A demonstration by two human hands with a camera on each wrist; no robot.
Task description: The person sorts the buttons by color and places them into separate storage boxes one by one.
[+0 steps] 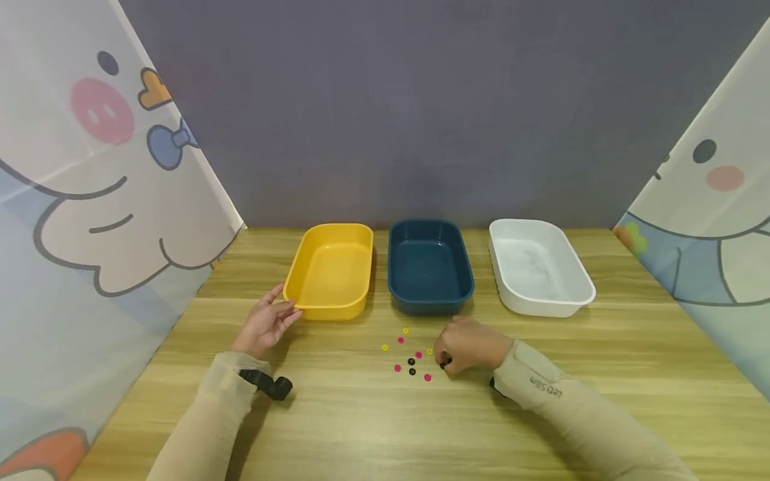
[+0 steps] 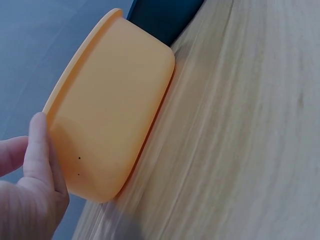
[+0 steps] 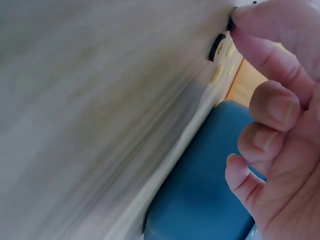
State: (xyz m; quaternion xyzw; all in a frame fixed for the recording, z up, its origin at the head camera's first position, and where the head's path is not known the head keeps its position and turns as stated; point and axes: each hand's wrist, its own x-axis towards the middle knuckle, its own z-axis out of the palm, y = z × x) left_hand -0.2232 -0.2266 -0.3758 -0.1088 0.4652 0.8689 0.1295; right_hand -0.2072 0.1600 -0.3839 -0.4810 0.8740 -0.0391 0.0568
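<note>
My left hand (image 1: 269,327) is at the near left corner of the yellow bin (image 1: 325,312), its fairly straight fingers (image 2: 37,150) touching the outer wall and rim. To the right, my right hand (image 1: 472,344) is low over the table, pinching a small black button (image 3: 231,20) between thumb and fingertip. Its other fingers are loosely curled. Left of this hand lie scattered buttons: black ones (image 1: 412,361), pink ones (image 1: 398,368) and yellow ones (image 1: 385,347). Another black button (image 3: 216,47) shows close to the pinching fingertips in the right wrist view.
A dark blue bin (image 1: 430,307) stands right of the yellow one, just beyond the buttons. Farther right is a white bin (image 1: 541,306). All three stand in a row on the wood-grain table (image 1: 361,427), before a grey back panel (image 1: 415,113). Cartoon-printed sheets flank both sides.
</note>
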